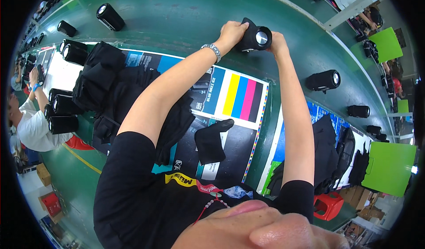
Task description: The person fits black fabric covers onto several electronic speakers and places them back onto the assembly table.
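At the far middle of the green bench, a black cylindrical speaker (256, 42) with a round silver end is between my two hands. A dark piece of what looks like black cloth (249, 24) is against its left side. My left hand (231, 33) is closed on this cloth, fingertips at its upper edge. The fingers of my right hand (278, 42) are curled round the speaker's right side, partly hidden by it. Nearer to me, a single small black cloth pouch (210, 143) lies on a printed sheet (212, 103) with colour bars.
Heaps of black cloth pieces lie at left (104, 78) and right (325, 147). More black speakers stand along the belt (110, 17), at right (323, 80) and at far left (64, 124). A co-worker (33, 120) sits left. A red stool (327, 206) stands lower right.
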`<state>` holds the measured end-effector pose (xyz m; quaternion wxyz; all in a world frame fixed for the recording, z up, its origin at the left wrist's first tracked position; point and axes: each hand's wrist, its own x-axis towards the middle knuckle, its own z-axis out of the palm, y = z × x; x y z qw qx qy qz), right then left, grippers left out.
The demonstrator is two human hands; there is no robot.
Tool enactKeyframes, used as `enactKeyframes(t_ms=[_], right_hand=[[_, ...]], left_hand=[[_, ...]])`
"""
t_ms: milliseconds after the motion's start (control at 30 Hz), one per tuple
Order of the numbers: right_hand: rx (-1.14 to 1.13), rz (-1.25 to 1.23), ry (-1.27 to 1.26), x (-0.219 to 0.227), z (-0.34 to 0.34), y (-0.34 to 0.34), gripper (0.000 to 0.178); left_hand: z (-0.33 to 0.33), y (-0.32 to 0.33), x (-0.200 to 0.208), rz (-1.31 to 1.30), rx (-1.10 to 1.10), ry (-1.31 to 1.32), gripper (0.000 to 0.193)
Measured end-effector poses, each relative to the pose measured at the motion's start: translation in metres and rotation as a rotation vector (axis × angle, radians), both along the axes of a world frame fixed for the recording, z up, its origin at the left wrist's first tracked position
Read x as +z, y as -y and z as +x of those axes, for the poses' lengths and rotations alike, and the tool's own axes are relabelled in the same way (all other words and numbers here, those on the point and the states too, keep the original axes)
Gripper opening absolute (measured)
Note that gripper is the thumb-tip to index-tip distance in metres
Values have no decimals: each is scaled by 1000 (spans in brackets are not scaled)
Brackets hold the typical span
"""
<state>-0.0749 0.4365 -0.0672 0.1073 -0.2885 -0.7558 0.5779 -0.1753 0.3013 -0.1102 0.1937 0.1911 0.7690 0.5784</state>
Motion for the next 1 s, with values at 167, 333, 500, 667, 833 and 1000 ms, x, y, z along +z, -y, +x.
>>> enactKeyframes(t_ms=[167, 333, 500, 667, 833, 1000], right_hand=[[21, 51, -7, -15, 0, -5, 17], [24, 350, 169, -49, 3, -32, 17], [58, 481, 265, -36, -9, -16, 16], [24, 581, 393, -23, -1, -16, 19], [-26, 866, 343, -41, 17, -34, 19], [-20, 950, 94, -31, 28, -21, 27]], left_hand=[[-25, -20, -43, 51, 53, -444, 35], [-20, -39, -72, -145, -3, -623, 30], [-50, -28, -88, 316, 83, -525, 30], [-27, -23, -53, -34, 86, -685, 34], [29, -28, 58, 155, -21, -467, 52], [57, -22, 101, -338, -304, -1088, 60]])
